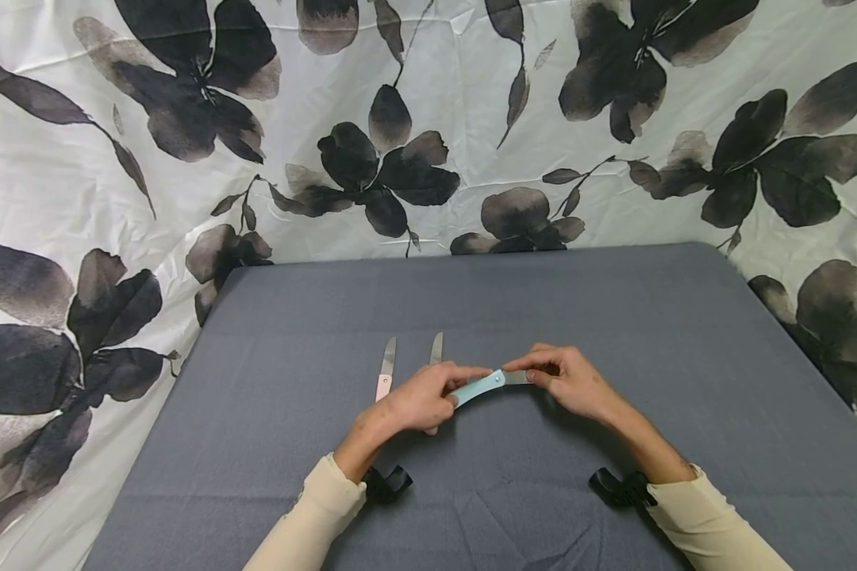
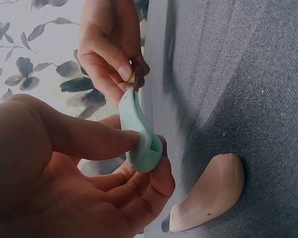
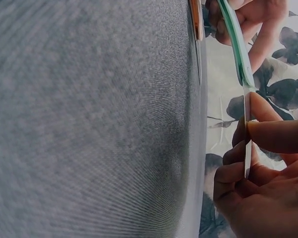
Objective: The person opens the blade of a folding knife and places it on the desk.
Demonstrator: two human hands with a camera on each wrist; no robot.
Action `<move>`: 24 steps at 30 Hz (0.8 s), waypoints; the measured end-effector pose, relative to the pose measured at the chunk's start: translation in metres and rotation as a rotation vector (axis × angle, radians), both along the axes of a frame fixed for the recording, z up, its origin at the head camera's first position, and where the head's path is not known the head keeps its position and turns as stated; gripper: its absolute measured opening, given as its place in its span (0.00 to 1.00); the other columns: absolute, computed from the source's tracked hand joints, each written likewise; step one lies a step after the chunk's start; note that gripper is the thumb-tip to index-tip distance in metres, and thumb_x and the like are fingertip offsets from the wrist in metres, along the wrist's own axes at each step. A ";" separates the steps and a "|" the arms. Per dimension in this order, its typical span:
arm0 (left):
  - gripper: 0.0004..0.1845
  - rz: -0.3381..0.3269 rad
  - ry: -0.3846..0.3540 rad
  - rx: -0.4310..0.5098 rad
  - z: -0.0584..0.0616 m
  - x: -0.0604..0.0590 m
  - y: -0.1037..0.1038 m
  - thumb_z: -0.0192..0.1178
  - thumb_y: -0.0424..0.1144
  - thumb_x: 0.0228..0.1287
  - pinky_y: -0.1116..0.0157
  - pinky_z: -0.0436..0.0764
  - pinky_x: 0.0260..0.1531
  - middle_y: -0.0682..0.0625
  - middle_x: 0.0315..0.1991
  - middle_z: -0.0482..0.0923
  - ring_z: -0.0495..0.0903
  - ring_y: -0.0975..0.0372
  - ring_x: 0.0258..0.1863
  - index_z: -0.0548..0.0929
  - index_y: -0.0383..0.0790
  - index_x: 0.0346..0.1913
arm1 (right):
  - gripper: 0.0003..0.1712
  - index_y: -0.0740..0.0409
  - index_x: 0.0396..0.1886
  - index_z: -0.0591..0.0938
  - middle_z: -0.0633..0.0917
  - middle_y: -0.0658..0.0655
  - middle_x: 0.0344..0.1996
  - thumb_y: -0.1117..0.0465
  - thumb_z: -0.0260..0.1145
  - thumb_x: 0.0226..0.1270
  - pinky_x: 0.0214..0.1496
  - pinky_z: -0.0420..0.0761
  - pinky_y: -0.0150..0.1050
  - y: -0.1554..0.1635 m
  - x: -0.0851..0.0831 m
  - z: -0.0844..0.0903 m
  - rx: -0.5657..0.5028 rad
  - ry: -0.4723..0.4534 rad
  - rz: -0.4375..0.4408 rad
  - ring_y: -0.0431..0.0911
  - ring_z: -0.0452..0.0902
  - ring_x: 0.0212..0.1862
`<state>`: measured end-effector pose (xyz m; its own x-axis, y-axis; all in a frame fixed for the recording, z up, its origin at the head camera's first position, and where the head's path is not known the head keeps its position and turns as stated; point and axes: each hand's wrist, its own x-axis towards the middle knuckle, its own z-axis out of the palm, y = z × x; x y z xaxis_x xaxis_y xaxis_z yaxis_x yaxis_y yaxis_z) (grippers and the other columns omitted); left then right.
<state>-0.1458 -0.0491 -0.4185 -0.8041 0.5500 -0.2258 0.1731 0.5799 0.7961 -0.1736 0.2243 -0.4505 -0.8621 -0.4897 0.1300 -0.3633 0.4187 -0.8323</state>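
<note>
My left hand [image 1: 414,400] clamps the teal handle [image 1: 480,388] of a folding knife between thumb and curled fingers, so the handle cannot turn. My right hand [image 1: 571,381] pinches the steel blade [image 3: 247,134] by its flats, fingertips clear of the edge. The knife hangs between both hands, above the grey table [image 1: 614,317]. Two open knives with pink handles [image 1: 386,371] lie just beyond my left fingers, blades pointing away
</note>
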 end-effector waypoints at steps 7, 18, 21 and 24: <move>0.39 -0.028 0.022 -0.013 0.000 0.002 -0.001 0.46 0.18 0.65 0.71 0.68 0.14 0.45 0.45 0.75 0.67 0.66 0.13 0.76 0.56 0.74 | 0.17 0.53 0.51 0.91 0.87 0.61 0.38 0.72 0.62 0.74 0.38 0.75 0.33 0.000 0.004 0.001 -0.002 -0.008 0.016 0.38 0.74 0.35; 0.40 -0.055 0.009 -0.028 0.000 0.004 -0.004 0.45 0.17 0.64 0.71 0.67 0.15 0.46 0.46 0.75 0.66 0.65 0.13 0.77 0.55 0.73 | 0.17 0.54 0.50 0.92 0.87 0.61 0.38 0.73 0.61 0.74 0.40 0.76 0.32 -0.004 0.009 0.001 0.022 0.000 0.027 0.37 0.74 0.35; 0.42 -0.070 0.013 -0.033 0.000 0.005 -0.005 0.45 0.17 0.62 0.71 0.66 0.15 0.45 0.43 0.76 0.65 0.65 0.13 0.77 0.56 0.73 | 0.18 0.54 0.50 0.92 0.87 0.61 0.38 0.73 0.61 0.74 0.40 0.76 0.32 -0.005 0.010 0.001 0.028 0.001 0.030 0.37 0.74 0.35; 0.42 -0.082 0.023 -0.039 0.000 0.006 -0.006 0.45 0.16 0.61 0.71 0.66 0.15 0.46 0.42 0.75 0.63 0.65 0.14 0.77 0.56 0.73 | 0.18 0.53 0.50 0.92 0.87 0.60 0.38 0.73 0.61 0.74 0.40 0.75 0.32 -0.005 0.011 0.002 0.035 -0.001 0.031 0.37 0.74 0.35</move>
